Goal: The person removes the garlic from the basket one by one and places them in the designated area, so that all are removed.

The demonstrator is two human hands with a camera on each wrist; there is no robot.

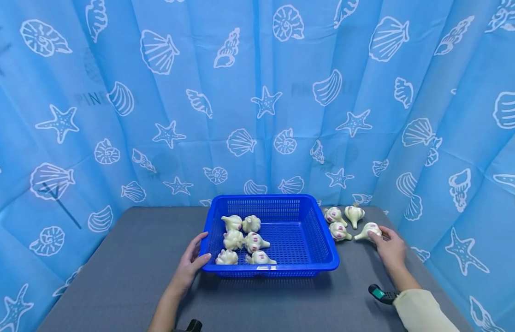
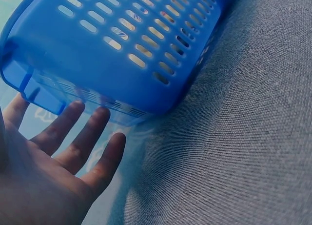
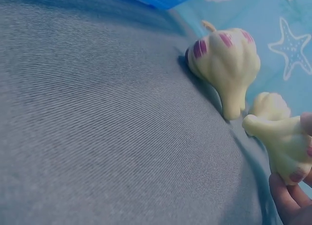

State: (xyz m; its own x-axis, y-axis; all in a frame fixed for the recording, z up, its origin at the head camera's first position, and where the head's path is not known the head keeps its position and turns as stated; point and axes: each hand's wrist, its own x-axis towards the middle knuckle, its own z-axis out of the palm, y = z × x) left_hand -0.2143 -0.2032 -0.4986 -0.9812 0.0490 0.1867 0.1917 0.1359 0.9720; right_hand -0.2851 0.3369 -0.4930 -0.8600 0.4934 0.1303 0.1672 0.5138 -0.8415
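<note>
"How far along does it look?"
"Likely over half: six garlic bulbs [image 1: 233, 240] lie inside the blue basket [image 1: 298, 267]. Four others [image 1: 339, 232] remain right of it, one pinched between the right hand's [image 1: 392, 249] thumb and fingers."
"And the left hand [image 1: 188, 266]?"
"At the basket's left end, fingers spread apart, touching its rim."

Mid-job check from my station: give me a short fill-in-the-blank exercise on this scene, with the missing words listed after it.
1. The left hand touches the basket, whose colour is ____.
2. Inside the basket lie ____ garlic bulbs.
3. In the head view, the right hand holds a bulb to the ____ of the basket.
4. The curtain behind is printed with seashells and ____.

Missing words: blue; six; right; starfish.
</note>
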